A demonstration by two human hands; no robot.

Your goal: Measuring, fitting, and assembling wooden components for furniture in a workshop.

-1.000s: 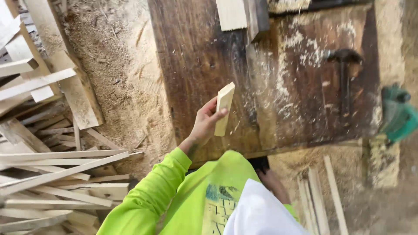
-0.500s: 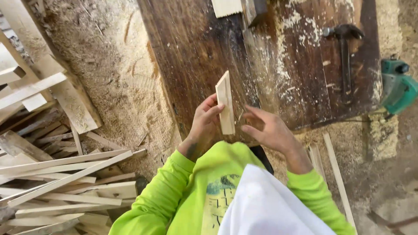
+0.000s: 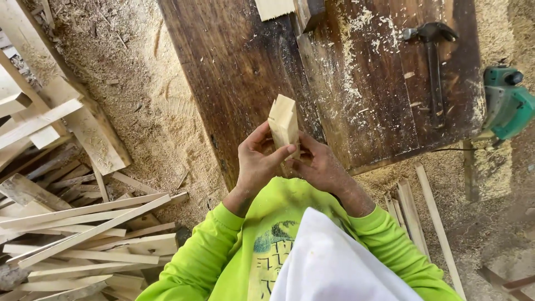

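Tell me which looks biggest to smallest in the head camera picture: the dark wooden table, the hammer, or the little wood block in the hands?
1. Dark wooden table: by far the biggest.
2 and 3. Hammer and little wood block: these look close in size. The block is held nearer the camera by both hands, left and right, so I won't rank them.

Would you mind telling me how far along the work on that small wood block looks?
Done: sawdust on the dark workbench suggests cutting has happened. In hand: left hand and right hand hold the wood block upright. Left: hammer untouched; loose strips piled alongside.
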